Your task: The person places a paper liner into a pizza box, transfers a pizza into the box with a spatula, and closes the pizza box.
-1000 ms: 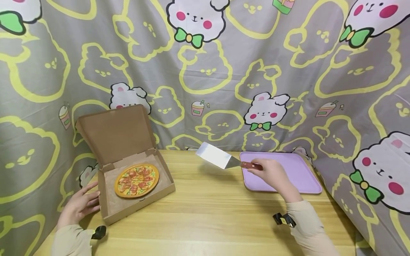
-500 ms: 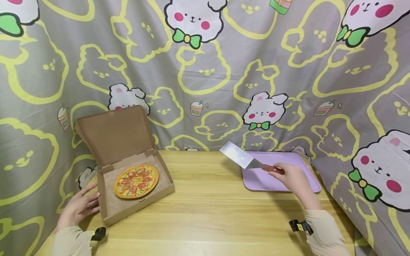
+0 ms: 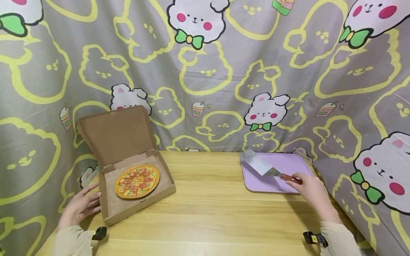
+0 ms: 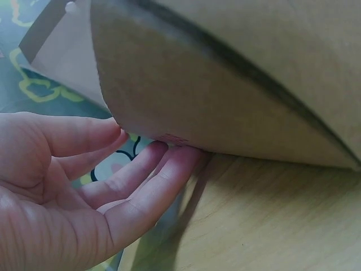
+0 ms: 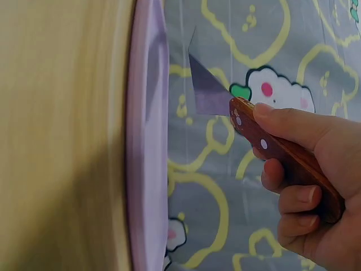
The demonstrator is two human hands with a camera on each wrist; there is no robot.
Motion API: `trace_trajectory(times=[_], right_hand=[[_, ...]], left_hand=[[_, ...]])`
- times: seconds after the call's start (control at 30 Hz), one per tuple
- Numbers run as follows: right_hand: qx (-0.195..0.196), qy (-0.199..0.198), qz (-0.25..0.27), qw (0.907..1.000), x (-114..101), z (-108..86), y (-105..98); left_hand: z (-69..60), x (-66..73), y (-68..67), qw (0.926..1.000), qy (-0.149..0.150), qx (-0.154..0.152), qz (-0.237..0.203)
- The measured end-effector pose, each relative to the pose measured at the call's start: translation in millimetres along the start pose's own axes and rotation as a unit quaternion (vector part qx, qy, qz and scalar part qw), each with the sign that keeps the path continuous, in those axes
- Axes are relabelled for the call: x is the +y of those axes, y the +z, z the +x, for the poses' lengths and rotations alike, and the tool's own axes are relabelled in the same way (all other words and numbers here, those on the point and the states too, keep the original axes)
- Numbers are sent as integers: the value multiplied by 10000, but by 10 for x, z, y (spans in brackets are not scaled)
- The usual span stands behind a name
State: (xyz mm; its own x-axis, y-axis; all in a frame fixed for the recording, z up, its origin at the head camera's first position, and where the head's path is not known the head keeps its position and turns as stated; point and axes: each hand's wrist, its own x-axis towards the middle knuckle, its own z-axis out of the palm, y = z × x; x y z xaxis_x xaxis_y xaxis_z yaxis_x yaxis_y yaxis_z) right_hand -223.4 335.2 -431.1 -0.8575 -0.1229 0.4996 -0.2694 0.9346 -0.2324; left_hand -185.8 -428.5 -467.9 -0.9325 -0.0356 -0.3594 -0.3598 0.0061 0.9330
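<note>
My right hand [image 3: 312, 192] grips the brown wooden handle of a metal spatula [image 3: 259, 165]. Its flat blade hangs above a purple tray [image 3: 288, 185], and the right wrist view shows the thumb along the handle [image 5: 282, 152] with the fingers curled under it. On the left, a cardboard pizza box [image 3: 141, 208] stands with its lid [image 3: 118, 133] raised. Inside lies a round toy pizza [image 3: 137, 181] with an orange rim. My left hand [image 3: 78, 206] touches the box's left side; in the left wrist view its relaxed fingertips [image 4: 183, 158] rest against the cardboard wall [image 4: 197, 107].
The wooden table [image 3: 205, 213] runs between box and tray. A grey patterned curtain [image 3: 211, 71] hangs behind the table and along both sides. The raised lid stands close to the curtain at the back left.
My right hand has moved right and slightly down with the spatula, carrying the blade from left of the tray to above it. My left hand stays at the box.
</note>
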Motion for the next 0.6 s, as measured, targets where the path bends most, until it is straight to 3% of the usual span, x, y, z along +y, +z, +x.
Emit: trace_trajectory(times=[0.6], right_hand=[[-817, 643, -173, 9944, 331, -150, -29]], left_hand=[[14, 23, 17, 9999, 2, 107, 30]])
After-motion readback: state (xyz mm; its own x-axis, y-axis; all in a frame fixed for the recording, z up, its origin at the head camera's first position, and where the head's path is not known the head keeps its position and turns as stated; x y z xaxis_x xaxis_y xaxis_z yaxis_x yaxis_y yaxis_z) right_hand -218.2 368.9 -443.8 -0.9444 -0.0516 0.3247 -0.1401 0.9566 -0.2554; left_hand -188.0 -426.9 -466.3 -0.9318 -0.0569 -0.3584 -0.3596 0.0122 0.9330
